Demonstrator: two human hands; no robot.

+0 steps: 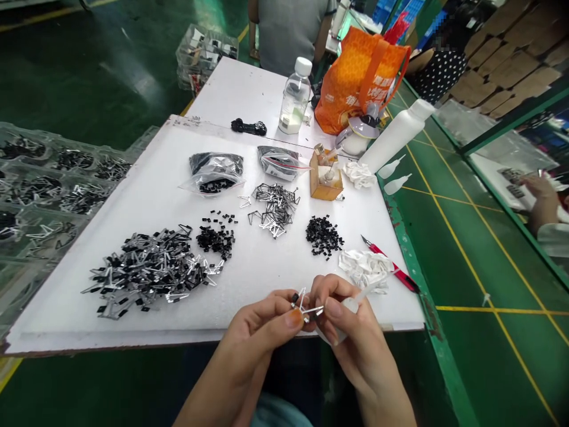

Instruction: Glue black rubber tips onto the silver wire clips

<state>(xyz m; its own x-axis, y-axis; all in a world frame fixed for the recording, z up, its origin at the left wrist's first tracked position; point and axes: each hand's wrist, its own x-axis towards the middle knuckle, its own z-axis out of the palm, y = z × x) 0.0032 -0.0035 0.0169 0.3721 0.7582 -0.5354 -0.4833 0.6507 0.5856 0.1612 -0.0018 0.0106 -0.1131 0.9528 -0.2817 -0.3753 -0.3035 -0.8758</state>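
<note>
Head view, left hand (255, 332) pinching seemingly metal clip (303, 302)

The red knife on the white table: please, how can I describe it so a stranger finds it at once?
Look at the right edge of the white table. A red-handled utility knife lies there at a slant, right of a crumpled white cloth. It is the only red tool on the table.
</note>
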